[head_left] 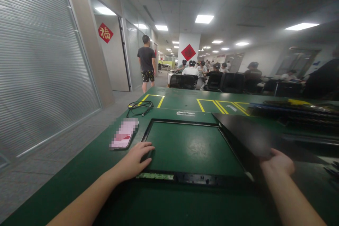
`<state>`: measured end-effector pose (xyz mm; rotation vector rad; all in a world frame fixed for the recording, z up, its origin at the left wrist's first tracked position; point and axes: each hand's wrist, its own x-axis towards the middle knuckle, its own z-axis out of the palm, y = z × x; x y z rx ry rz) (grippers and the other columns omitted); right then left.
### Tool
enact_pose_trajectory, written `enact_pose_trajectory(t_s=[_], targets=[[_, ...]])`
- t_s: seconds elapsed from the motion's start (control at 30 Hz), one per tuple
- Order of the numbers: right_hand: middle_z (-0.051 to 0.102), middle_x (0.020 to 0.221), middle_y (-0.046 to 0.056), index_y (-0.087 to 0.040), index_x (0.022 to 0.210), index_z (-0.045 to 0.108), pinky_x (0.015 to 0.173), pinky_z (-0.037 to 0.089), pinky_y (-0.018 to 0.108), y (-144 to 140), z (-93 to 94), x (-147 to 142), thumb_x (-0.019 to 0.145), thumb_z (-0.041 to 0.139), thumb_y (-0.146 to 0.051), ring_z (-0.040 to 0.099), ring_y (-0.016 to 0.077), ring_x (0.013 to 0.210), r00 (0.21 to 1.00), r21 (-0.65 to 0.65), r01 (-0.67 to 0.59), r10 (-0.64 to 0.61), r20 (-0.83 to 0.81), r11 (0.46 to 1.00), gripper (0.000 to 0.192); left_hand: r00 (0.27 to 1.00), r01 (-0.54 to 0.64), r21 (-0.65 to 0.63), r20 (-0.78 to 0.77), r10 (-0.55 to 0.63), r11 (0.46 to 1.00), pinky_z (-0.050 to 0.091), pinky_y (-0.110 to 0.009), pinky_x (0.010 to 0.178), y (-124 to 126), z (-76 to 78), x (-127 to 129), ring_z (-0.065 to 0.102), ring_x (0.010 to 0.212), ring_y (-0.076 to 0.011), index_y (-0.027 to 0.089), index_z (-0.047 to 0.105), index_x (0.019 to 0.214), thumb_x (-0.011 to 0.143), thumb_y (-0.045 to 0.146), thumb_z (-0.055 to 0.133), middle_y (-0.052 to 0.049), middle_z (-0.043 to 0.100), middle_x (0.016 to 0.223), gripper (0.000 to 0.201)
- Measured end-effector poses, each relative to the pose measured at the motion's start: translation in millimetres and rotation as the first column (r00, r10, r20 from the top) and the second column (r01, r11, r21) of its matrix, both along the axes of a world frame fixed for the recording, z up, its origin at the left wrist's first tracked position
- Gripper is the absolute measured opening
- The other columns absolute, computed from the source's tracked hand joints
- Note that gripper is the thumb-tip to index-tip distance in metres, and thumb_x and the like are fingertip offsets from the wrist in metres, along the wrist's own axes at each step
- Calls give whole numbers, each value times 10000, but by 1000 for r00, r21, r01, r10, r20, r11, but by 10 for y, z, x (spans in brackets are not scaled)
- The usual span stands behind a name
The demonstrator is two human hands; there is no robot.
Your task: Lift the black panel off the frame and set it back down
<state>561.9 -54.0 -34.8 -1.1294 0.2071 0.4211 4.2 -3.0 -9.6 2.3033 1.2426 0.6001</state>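
The bench [164, 204] is wide and green, and the black frame [185, 178] lies flat on it, close to the near edge. The dark panel [246, 134] is tilted up over the frame's right side; it looks blurred. It may slip and hit the frame, because only the right hand [278, 164] holds it, closed on its near edge. The left hand [134, 160] rests open, pressing flat on the frame's near left corner, so the frame may shift little. A phone [123, 136] lies just beside this hand and could be pushed.
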Motion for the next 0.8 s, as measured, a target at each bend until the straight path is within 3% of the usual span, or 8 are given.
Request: enact_pose_trajectory(t_s=[0.07, 0.23, 0.5, 0.73, 0.8], targets=[[692, 1042, 69, -217, 813, 581, 643, 628, 383, 18, -35, -23, 502, 592, -44, 704, 219, 764, 998, -41, 61, -63, -32, 997, 357, 1000, 3, 3, -19, -3, 1000, 411, -532, 1186, 6, -10, 3, 570, 1378, -349, 231, 756, 1293, 874, 333, 648, -155, 646, 1474, 445], [703, 932, 49, -233, 760, 544, 754, 649, 514, 57, -115, -64, 519, 594, -50, 726, 264, 819, 997, -95, 35, -41, -62, 995, 307, 1000, -9, 13, -12, 9, 1000, 374, -554, 1210, 18, -44, -6, 563, 1385, -361, 243, 763, 1279, 858, 340, 664, -142, 648, 1482, 443], [694, 954, 36, -234, 840, 571, 693, 657, 464, 54, -146, -46, 566, 601, -43, 702, 216, 756, 996, -70, 5, -11, -86, 998, 335, 1000, -13, -4, 19, 13, 1000, 398, -565, 1191, -17, 36, 5, 575, 1372, -376, 260, 784, 1243, 850, 363, 685, -137, 663, 1465, 419], [673, 939, 35, -227, 819, 561, 729, 649, 473, 58, -168, -16, 553, 591, -21, 688, 214, 766, 997, -67, -12, 6, -83, 998, 338, 999, -4, 46, -32, 5, 999, 421, -575, 1171, 47, -135, -32, 572, 1365, -381, 247, 760, 1294, 880, 332, 632, -148, 653, 1465, 441], [664, 928, 29, -228, 814, 554, 746, 642, 487, 57, -193, 18, 546, 593, -19, 680, 215, 767, 997, -73, -18, 13, -72, 997, 342, 1000, 9, 89, -14, -8, 996, 417, -573, 1176, 46, -95, -8, 590, 1341, -378, 255, 770, 1274, 880, 322, 640, -140, 677, 1430, 421]])
